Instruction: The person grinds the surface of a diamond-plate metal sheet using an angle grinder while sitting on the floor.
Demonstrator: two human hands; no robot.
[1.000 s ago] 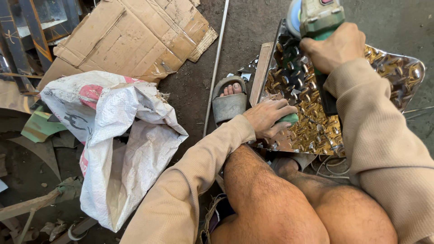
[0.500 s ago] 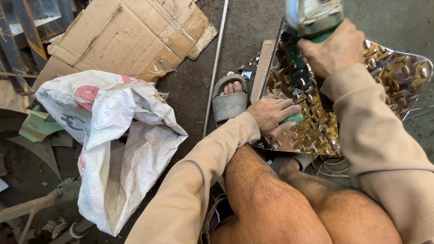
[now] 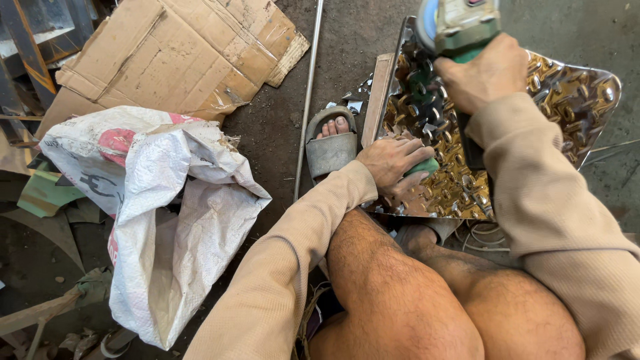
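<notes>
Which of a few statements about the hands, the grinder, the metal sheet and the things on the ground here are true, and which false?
1. The right hand grips a grinder. True.
2. The left hand lies flat on the cardboard. False: it holds a green handle over the embossed metal sheet.
3. A white sack lies left of the person's legs. True.
4. Both hands hang free of any tool. False: each is closed on a part of the grinder.
5. A foot in a grey sandal rests beside the sheet. True.
6. The thin rod lies across the sheet. False: it lies on the ground left of it.
</notes>
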